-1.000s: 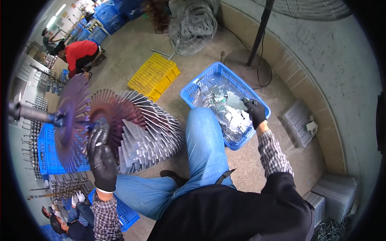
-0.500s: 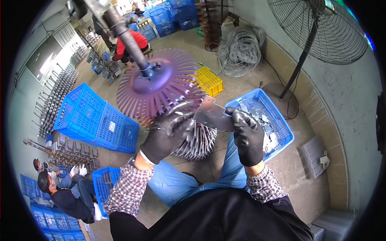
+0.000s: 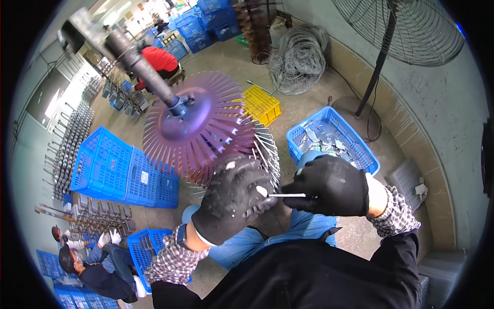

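Plate (image 3: 288,195) is showing edge-on this side of the purple disc (image 3: 191,122), left hand (image 3: 230,200) and right hand (image 3: 332,185) pinching opposite ends

The big purple slotted disc (image 3: 193,113) blocks the way in front of the left hand (image 3: 234,198). Tall blue crates (image 3: 110,167) stand in the way on the left. A thin plate (image 3: 288,195) crosses the gap between that hand and the right hand (image 3: 329,186). The open blue basket (image 3: 373,160) can be reached from above, but a knee (image 3: 310,155) pokes up by its near side.
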Demonstrator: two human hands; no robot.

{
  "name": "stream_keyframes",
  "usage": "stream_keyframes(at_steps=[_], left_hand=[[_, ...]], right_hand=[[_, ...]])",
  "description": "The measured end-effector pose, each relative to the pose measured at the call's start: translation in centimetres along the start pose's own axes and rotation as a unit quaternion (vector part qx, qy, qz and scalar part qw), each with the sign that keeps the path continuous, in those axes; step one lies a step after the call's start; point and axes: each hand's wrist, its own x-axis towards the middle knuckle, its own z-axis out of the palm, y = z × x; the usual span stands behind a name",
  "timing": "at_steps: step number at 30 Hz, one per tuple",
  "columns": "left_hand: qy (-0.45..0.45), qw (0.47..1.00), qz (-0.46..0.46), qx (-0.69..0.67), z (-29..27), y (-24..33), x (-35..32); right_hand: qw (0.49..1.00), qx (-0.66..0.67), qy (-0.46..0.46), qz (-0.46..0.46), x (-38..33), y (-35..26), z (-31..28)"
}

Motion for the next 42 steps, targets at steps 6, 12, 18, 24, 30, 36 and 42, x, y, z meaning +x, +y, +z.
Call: stream_keyframes(at_steps=[6, 12, 18, 24, 30, 36, 42], left_hand=[[-0.010, 0.999, -0.047, -0.005, -0.1, 0.1, 0.3], [-0.024, 0.990, -0.130, 0.047, 0.2, -2.1, 0.2], [-0.036, 0.984, -0.166, 0.057, 1.6, -3.5, 0.1], [-0.024, 0.981, -0.182, 0.068, 2.1, -3.4, 0.2], [-0.021, 0.982, -0.177, 0.065, 2.2, -3.4, 0.0], [-0.020, 0.983, -0.173, 0.050, 2.0, -3.1, 0.3], [-0.023, 0.984, -0.173, 0.031, 1.7, -3.2, 0.5]], right_hand=[[0.974, 0.098, 0.116, 0.170, -2.5, 2.4, 1.8], [0.863, 0.228, 0.195, 0.406, -1.4, 7.2, 7.5], [0.849, 0.326, 0.277, 0.311, 0.6, 10.0, 13.7], [0.839, 0.370, 0.233, 0.324, 1.3, 10.4, 13.8], [0.859, 0.343, 0.197, 0.324, 1.2, 10.6, 13.9], [0.877, 0.310, 0.187, 0.315, 1.3, 10.2, 13.3], [0.882, 0.303, 0.182, 0.313, 1.2, 10.5, 13.9]])
